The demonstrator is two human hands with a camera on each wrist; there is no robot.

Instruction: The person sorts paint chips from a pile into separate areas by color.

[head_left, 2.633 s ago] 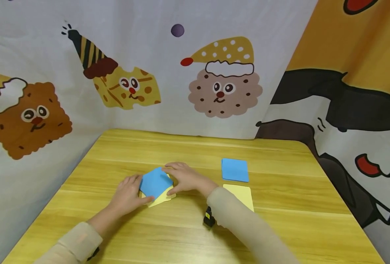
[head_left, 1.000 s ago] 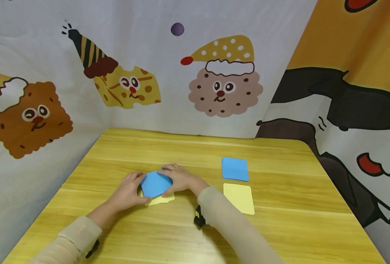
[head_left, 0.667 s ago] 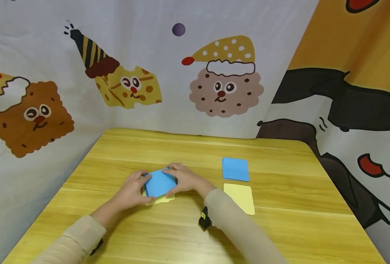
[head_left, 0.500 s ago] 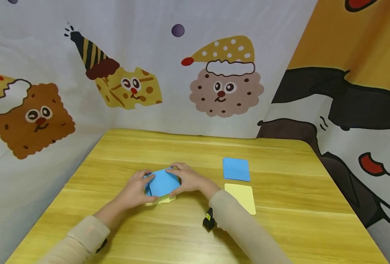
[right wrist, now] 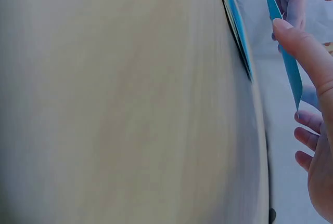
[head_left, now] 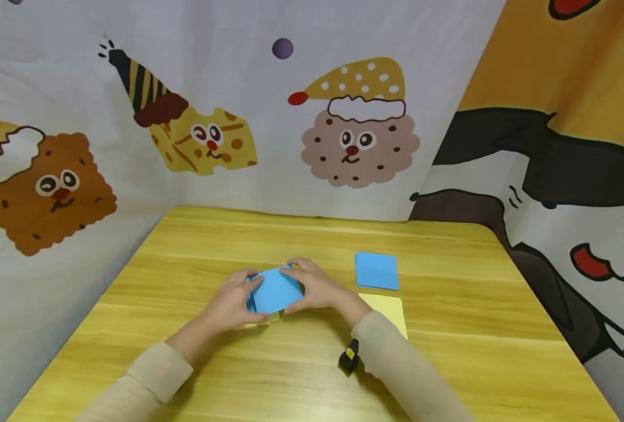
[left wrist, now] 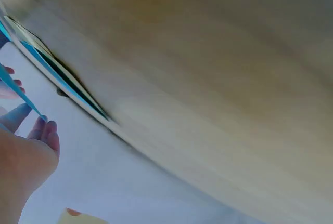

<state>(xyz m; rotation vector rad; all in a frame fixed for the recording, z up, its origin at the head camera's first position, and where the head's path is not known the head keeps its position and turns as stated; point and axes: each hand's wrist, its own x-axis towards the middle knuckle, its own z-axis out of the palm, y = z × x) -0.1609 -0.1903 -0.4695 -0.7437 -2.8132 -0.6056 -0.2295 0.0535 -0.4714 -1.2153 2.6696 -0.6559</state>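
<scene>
A blue paper sheet (head_left: 277, 290) is raised off the table between my two hands. My left hand (head_left: 235, 300) pinches its left edge, and my right hand (head_left: 319, 288) grips the right side between thumb and fingers. Seen edge-on, the same sheet (right wrist: 292, 76) hangs above the tabletop in the right wrist view. Beneath it, yellow and blue sheets (left wrist: 62, 73) lie loosely stacked in the left wrist view. From the head, only a strip of yellow paper (head_left: 259, 324) shows under my hands; the rest is covered.
To the right lies a stack of blue square sheets (head_left: 376, 271). Yellow square paper (head_left: 386, 308) sits just in front, partly hidden by my right sleeve. The wooden table (head_left: 312, 237) meets a cartoon-printed curtain (head_left: 270, 193) at the back.
Both hands have shifted right, carrying the top blue sheet off the one below. Blue now shows beneath its left edge, and less yellow paper is visible.
</scene>
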